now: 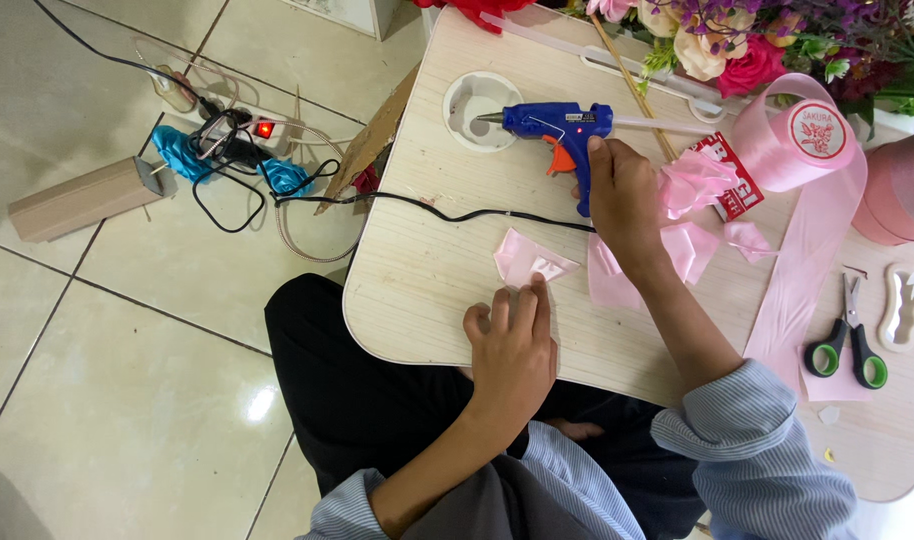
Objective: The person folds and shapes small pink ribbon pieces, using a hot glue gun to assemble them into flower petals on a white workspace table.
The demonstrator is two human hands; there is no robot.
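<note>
- One light wood lap table [427,270] carried the work, rounded corners, set over the person's dark-trousered lap; tiled floor [107,390] to its left.
- One bunch of artificial flowers [737,40] lay along the table's far edge, pink, cream and purple.
- Two rolls of pink ribbon: one roll [802,135] near the far right, its loose tail running down toward the near edge; a second, darker roll [902,190] at the right edge, partly cut off.
- One blue glue gun [557,128] stood at mid-table near the far edge, nozzle pointing left at a round cup recess [482,108]; its black cord [417,205] crossed the table's left edge down to a power strip [242,135] on the floor, red light on.
- Right hand [625,200] closed around the glue gun's grip from the right.
- Left hand [512,340] at the near edge, fingers curled, fingertips pressing the folded pink ribbon piece [532,262].
- That ribbon piece lay flat mid-table, just in front of the cord, touching the left fingertips.
- Several more pink cut pieces [692,245] clustered just right of the right hand; count unclear, wrist hid some.
- One pair of green-handled scissors [849,345] near the right edge, lying closed.
- One cardboard block [82,200] and two teal ribbon roses [182,155] on the floor by the strip.
</note>
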